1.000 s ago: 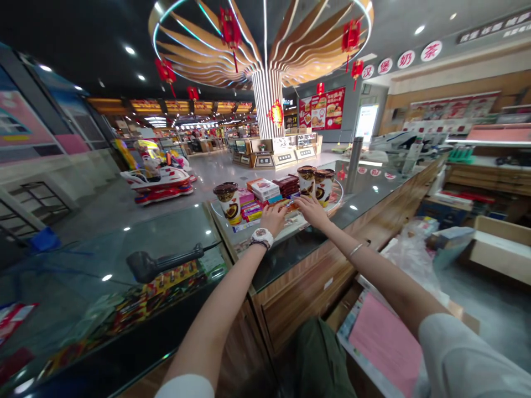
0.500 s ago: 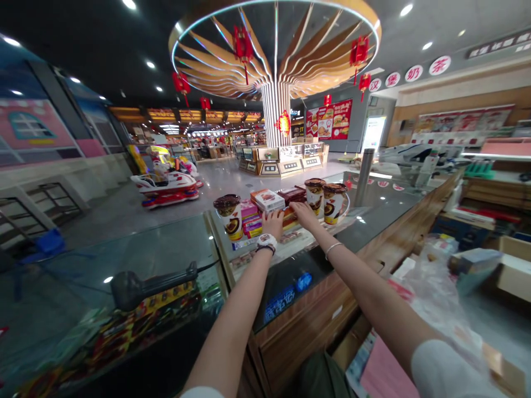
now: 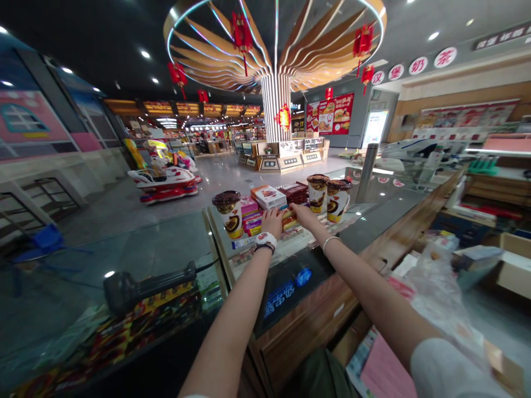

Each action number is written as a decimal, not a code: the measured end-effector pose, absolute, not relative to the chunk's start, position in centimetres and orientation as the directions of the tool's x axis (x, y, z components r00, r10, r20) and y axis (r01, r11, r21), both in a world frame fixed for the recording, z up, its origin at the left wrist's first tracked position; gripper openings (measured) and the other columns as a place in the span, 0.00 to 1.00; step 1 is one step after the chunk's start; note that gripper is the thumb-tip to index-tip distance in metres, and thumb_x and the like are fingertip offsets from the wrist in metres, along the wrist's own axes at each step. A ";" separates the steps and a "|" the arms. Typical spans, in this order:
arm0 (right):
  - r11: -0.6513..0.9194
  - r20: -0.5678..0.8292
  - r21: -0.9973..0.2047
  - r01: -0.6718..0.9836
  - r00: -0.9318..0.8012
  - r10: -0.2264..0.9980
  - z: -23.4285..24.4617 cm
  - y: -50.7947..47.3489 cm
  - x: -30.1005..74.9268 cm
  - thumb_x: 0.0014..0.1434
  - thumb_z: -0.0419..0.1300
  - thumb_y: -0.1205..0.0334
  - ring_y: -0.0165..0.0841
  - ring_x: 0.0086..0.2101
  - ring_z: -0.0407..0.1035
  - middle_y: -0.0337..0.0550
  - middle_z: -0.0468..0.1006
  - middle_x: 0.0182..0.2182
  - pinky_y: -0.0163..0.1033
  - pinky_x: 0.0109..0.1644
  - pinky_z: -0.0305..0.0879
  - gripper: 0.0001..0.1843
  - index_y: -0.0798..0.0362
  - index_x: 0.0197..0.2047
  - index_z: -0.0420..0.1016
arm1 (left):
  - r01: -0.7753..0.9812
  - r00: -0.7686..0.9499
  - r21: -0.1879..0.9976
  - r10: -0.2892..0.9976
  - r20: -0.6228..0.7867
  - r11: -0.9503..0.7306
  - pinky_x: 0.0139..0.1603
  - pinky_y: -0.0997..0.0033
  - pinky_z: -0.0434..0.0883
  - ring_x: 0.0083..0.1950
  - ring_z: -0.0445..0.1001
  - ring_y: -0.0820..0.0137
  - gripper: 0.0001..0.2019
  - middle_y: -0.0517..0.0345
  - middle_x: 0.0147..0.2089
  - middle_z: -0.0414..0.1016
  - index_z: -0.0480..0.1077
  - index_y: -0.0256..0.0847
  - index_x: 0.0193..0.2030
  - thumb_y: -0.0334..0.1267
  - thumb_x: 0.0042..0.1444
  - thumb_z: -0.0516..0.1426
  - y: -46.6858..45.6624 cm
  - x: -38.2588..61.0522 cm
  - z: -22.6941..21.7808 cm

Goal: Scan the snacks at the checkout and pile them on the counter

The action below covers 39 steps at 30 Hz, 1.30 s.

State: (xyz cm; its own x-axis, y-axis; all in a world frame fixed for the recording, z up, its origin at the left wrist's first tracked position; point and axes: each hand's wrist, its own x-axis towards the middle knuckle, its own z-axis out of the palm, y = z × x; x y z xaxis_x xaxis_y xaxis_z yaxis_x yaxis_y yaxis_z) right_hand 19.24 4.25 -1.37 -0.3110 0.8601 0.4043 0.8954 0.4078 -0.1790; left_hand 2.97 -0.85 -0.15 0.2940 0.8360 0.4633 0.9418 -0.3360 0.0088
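Both my hands reach over the glass counter into a group of packaged snacks. My left hand, a white watch on its wrist, has its fingers curled at the left end of orange-brown snack packets. At their right end, my right hand closes with bent fingers, a bracelet at the wrist. Behind the left hand lies a white box, beside purple and pink packets. Dark red-brown packets lie behind the right hand. Brown-lidded snack cups flank the group on both sides.
A black handheld scanner lies on the glass counter at left. A metal post rises beyond the cups at right. Boxes and a clear plastic bag lie at lower right, behind the counter. A ride-on toy stands beyond it.
The camera view has shifted slightly. The fingers of both hands have slid a little lower and nearer, off the white box and dark packets, and more of the orange-brown packets shows between them.
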 end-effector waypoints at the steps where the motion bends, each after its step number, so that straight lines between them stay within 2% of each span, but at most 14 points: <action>1: 0.400 0.399 -0.181 0.899 -0.305 0.865 -1.3 4.2 19.2 0.64 0.47 0.75 0.38 0.49 0.73 0.50 0.79 0.52 0.39 0.52 0.66 0.22 0.52 0.57 0.69 | 0.943 0.291 0.004 0.832 0.471 -0.332 0.70 0.55 0.59 0.65 0.65 0.59 0.20 0.51 0.65 0.69 0.71 0.43 0.60 0.31 0.66 0.47 -1.1 3.0 -0.1; 5: 0.388 0.395 -0.178 0.904 -0.295 0.870 -0.7 3.6 19.1 0.65 0.48 0.72 0.39 0.51 0.72 0.54 0.75 0.56 0.41 0.56 0.65 0.21 0.55 0.58 0.70 | 0.953 0.260 -0.001 0.819 0.511 -0.302 0.68 0.55 0.61 0.60 0.69 0.58 0.16 0.47 0.59 0.73 0.72 0.39 0.56 0.34 0.64 0.51 -2.4 3.1 0.0; 8: 0.375 0.393 -0.157 0.914 -0.291 0.872 -0.6 2.6 18.9 0.68 0.47 0.66 0.41 0.55 0.69 0.56 0.71 0.60 0.44 0.60 0.63 0.22 0.55 0.62 0.69 | 0.951 0.264 0.000 0.814 0.518 -0.309 0.69 0.53 0.59 0.60 0.69 0.58 0.15 0.47 0.57 0.74 0.73 0.39 0.54 0.37 0.66 0.50 -3.1 3.4 -0.4; 11: 0.349 0.367 -0.154 0.924 -0.275 0.889 -1.3 1.3 18.7 0.71 0.44 0.60 0.43 0.61 0.64 0.55 0.67 0.64 0.51 0.64 0.60 0.25 0.53 0.67 0.62 | 0.953 0.263 0.004 0.830 0.492 -0.304 0.70 0.52 0.57 0.61 0.68 0.58 0.15 0.47 0.59 0.73 0.73 0.40 0.54 0.38 0.66 0.50 -3.3 3.8 -0.8; 15: 0.291 0.234 -0.197 0.936 -0.243 0.941 -2.6 0.5 18.3 0.72 0.41 0.52 0.47 0.69 0.51 0.50 0.51 0.73 0.63 0.68 0.52 0.29 0.47 0.73 0.50 | 0.957 0.251 0.008 0.845 0.471 -0.289 0.72 0.51 0.55 0.63 0.66 0.57 0.16 0.48 0.60 0.73 0.72 0.39 0.56 0.38 0.66 0.50 -3.3 4.0 -1.0; 18: 0.271 0.200 -0.225 0.936 -0.228 0.953 -3.1 0.6 18.0 0.72 0.39 0.49 0.48 0.70 0.46 0.48 0.45 0.74 0.66 0.69 0.47 0.31 0.44 0.75 0.46 | 0.959 0.241 0.017 0.844 0.480 -0.283 0.71 0.50 0.55 0.63 0.66 0.58 0.18 0.48 0.61 0.73 0.71 0.41 0.58 0.38 0.66 0.49 -3.5 3.9 -0.9; 23: 0.270 0.225 -0.273 0.923 -0.211 0.951 -3.5 0.8 17.8 0.72 0.39 0.46 0.49 0.71 0.43 0.47 0.44 0.74 0.67 0.70 0.43 0.32 0.44 0.75 0.44 | 0.959 0.232 0.038 0.859 0.457 -0.279 0.73 0.48 0.53 0.68 0.62 0.57 0.21 0.47 0.66 0.69 0.67 0.41 0.64 0.38 0.67 0.48 -3.7 3.8 -0.9; 28: 0.273 0.229 -0.269 0.924 -0.213 0.950 -3.8 1.0 17.8 0.71 0.39 0.46 0.47 0.71 0.42 0.46 0.44 0.74 0.66 0.71 0.41 0.32 0.43 0.75 0.47 | 0.964 0.217 0.048 0.875 0.433 -0.262 0.74 0.42 0.49 0.70 0.60 0.55 0.24 0.46 0.68 0.67 0.63 0.42 0.68 0.38 0.67 0.46 -3.5 4.0 -1.2; 34: 0.288 0.258 -0.260 0.922 -0.222 0.940 -4.1 1.5 18.0 0.72 0.41 0.46 0.48 0.71 0.43 0.47 0.47 0.74 0.65 0.70 0.44 0.32 0.44 0.75 0.48 | 0.972 0.202 0.036 0.898 0.392 -0.234 0.75 0.46 0.46 0.72 0.58 0.54 0.26 0.43 0.72 0.61 0.63 0.32 0.68 0.39 0.68 0.45 -3.4 4.3 -1.5; 39: 0.294 0.258 -0.248 0.923 -0.230 0.938 -4.2 1.6 18.1 0.72 0.41 0.47 0.47 0.71 0.43 0.48 0.46 0.74 0.64 0.71 0.43 0.32 0.45 0.75 0.48 | 0.973 0.190 0.041 0.891 0.412 -0.226 0.76 0.45 0.46 0.75 0.52 0.53 0.26 0.46 0.74 0.58 0.62 0.34 0.69 0.40 0.67 0.46 -3.5 4.3 -1.9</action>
State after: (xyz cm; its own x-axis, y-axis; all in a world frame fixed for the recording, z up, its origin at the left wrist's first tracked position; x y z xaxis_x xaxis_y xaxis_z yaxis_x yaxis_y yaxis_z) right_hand 18.10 1.55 -4.21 -0.2295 0.9385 0.2581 0.9232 0.2939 -0.2475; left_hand 4.31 -3.53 -1.87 0.1896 0.8912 0.4120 0.9733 -0.2259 0.0406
